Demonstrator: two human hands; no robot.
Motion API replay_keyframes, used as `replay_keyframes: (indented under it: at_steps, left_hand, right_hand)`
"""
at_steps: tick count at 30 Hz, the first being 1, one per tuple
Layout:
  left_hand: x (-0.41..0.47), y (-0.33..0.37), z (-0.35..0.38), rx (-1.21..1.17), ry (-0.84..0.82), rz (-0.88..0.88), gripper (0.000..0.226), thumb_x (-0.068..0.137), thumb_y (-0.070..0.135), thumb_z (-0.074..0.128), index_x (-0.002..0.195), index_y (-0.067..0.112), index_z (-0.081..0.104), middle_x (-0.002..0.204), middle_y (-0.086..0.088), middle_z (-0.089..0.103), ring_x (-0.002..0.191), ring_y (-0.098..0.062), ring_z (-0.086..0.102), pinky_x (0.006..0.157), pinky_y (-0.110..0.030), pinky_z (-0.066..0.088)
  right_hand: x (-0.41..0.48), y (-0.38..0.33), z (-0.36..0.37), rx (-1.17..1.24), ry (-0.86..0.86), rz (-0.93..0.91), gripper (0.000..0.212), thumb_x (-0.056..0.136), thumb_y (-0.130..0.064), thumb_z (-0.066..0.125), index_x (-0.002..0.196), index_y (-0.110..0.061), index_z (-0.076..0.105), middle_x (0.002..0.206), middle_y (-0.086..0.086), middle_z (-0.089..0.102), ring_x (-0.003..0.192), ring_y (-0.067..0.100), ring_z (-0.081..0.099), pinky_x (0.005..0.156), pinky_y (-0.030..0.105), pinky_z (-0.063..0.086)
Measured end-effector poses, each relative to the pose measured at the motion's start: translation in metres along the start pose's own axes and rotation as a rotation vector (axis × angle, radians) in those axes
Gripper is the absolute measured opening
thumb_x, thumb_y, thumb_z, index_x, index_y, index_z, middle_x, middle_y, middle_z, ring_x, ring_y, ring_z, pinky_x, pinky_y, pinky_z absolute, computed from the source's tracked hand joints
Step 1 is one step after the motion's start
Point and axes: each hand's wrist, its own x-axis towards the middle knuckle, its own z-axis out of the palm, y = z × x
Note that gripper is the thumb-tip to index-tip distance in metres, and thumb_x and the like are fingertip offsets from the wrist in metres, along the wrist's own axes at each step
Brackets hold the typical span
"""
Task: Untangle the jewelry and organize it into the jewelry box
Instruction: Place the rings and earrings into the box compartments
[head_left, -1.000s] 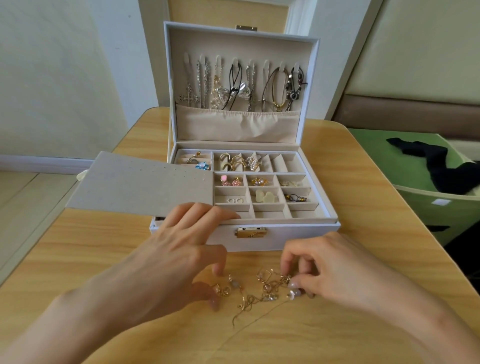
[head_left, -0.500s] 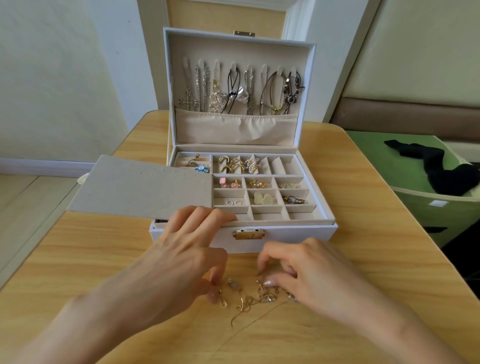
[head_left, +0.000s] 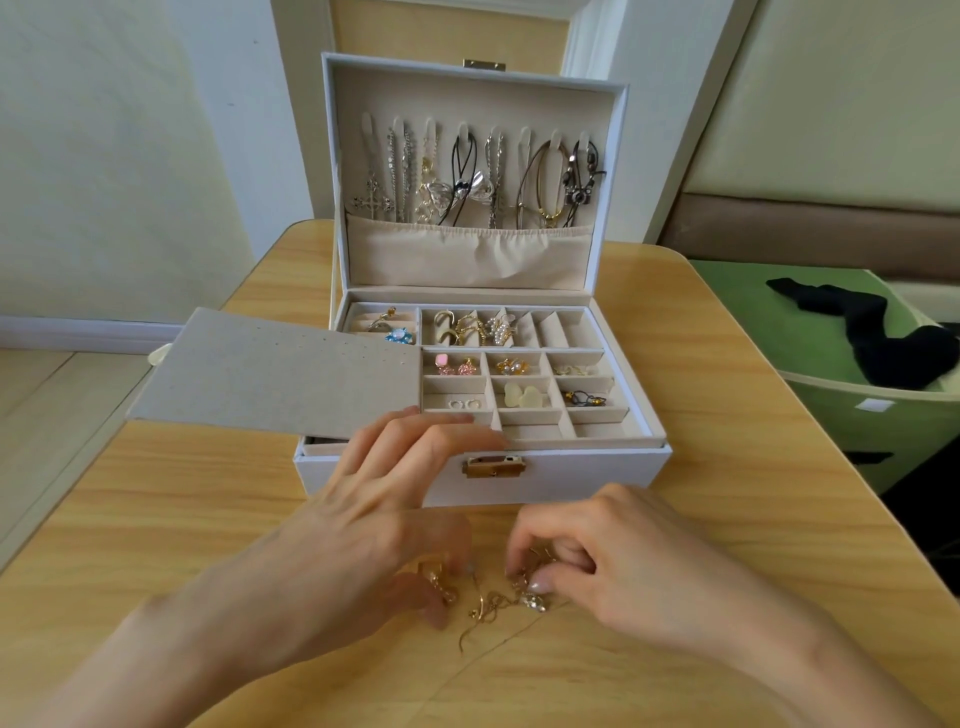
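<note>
Two pinch grips on gold tangle (head_left: 498, 605) on worktop (head_left: 156, 519): left hand (head_left: 374, 525) anchors one end, right hand (head_left: 628, 561) nips other, prob. to tease apart; jewelry box (head_left: 571, 480) open behind, ready.

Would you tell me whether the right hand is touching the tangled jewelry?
Touching. The head view shows the right hand pinching the tangled jewelry.

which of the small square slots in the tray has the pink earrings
The far left slot of the back row of squares, beside the grey card. Its neighbours hold gold and pale pieces, none pink.
</note>
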Motion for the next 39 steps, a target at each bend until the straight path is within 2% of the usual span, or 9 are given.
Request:
replay_keyframes:
  at_steps: [6,9,13,18,22,25,30,36,39]
  left_hand:
    - [-0.004,0.002,0.001,-0.065,-0.009,0.020,0.016,0.069,0.046,0.075,0.071,0.039,0.061,0.141,0.013,0.032,0.136,-0.003,0.012,0.109,-0.016,0.008]
    - [-0.004,0.002,0.000,-0.089,0.004,0.025,0.012,0.077,0.049,0.065,0.073,0.038,0.060,0.143,0.015,0.030,0.136,-0.005,0.017,0.108,-0.019,0.013]
    - [-0.005,0.001,-0.004,-0.133,0.024,0.013,0.014,0.082,0.051,0.056,0.076,0.039,0.060,0.140,0.015,0.031,0.131,-0.007,0.025,0.103,-0.018,0.019]
    - [-0.002,0.000,-0.018,-0.300,0.225,-0.048,0.013,0.078,0.048,0.061,0.080,0.036,0.065,0.139,0.015,0.035,0.128,-0.008,0.033,0.102,-0.025,0.028]
    - [0.010,-0.009,-0.023,-0.358,0.425,-0.204,0.018,0.073,0.050,0.062,0.076,0.034,0.068,0.134,0.014,0.042,0.123,-0.012,0.038,0.104,-0.026,0.030]
    - [0.021,-0.015,-0.019,-0.322,0.446,-0.266,0.022,0.071,0.054,0.060,0.076,0.034,0.068,0.131,0.018,0.043,0.119,-0.008,0.037,0.100,-0.037,0.035]
    - [0.031,-0.019,-0.019,-0.340,0.475,-0.304,0.024,0.071,0.054,0.058,0.076,0.033,0.068,0.128,0.018,0.047,0.116,-0.007,0.038,0.098,-0.038,0.036]
    - [0.046,-0.025,-0.023,-0.352,0.513,-0.350,0.024,0.067,0.054,0.071,0.074,0.031,0.069,0.122,0.019,0.050,0.109,-0.004,0.039,0.096,-0.035,0.035]
    - [0.048,-0.029,-0.024,-0.348,0.482,-0.391,0.012,0.069,0.038,0.074,0.073,0.027,0.071,0.120,0.017,0.051,0.108,-0.007,0.039,0.097,-0.036,0.034]
  right_hand:
    - [0.002,-0.002,0.000,0.023,-0.020,0.038,0.008,0.084,-0.030,0.067,0.082,-0.030,0.059,0.046,-0.012,0.047,0.055,0.004,0.046,0.057,0.015,0.033]
    - [0.001,-0.003,0.002,0.012,-0.008,0.051,0.016,0.084,-0.033,0.064,0.077,-0.032,0.050,0.045,-0.013,0.048,0.054,0.002,0.048,0.056,0.014,0.032]
    - [0.000,0.000,-0.003,0.136,0.050,0.044,0.017,0.084,-0.028,0.066,0.075,-0.029,0.052,0.042,-0.006,0.042,0.046,0.010,0.042,0.055,0.013,0.033]
    - [-0.003,0.005,-0.012,0.448,0.121,0.071,0.011,0.084,-0.025,0.068,0.078,-0.023,0.059,0.043,-0.004,0.040,0.040,0.007,0.042,0.049,0.016,0.038]
    - [-0.004,0.007,-0.018,0.590,0.197,0.040,0.009,0.085,-0.018,0.066,0.079,-0.020,0.060,0.042,-0.004,0.042,0.039,0.008,0.047,0.050,0.017,0.041]
    - [-0.005,0.007,-0.019,0.634,0.269,0.006,0.009,0.085,-0.014,0.065,0.079,-0.019,0.062,0.044,-0.003,0.044,0.040,0.010,0.047,0.050,0.017,0.043]
    - [-0.002,0.004,-0.018,0.660,0.365,-0.031,0.007,0.082,-0.022,0.067,0.078,-0.022,0.062,0.043,0.002,0.042,0.040,0.009,0.046,0.050,0.016,0.041]
    - [0.012,-0.004,-0.034,0.683,0.415,-0.043,0.005,0.084,-0.012,0.066,0.080,-0.013,0.064,0.044,0.005,0.047,0.041,0.009,0.044,0.056,0.023,0.047]
    - [0.030,-0.004,-0.048,0.685,0.413,-0.032,0.005,0.084,-0.011,0.066,0.081,-0.007,0.064,0.046,0.007,0.049,0.042,0.011,0.043,0.054,0.022,0.047]
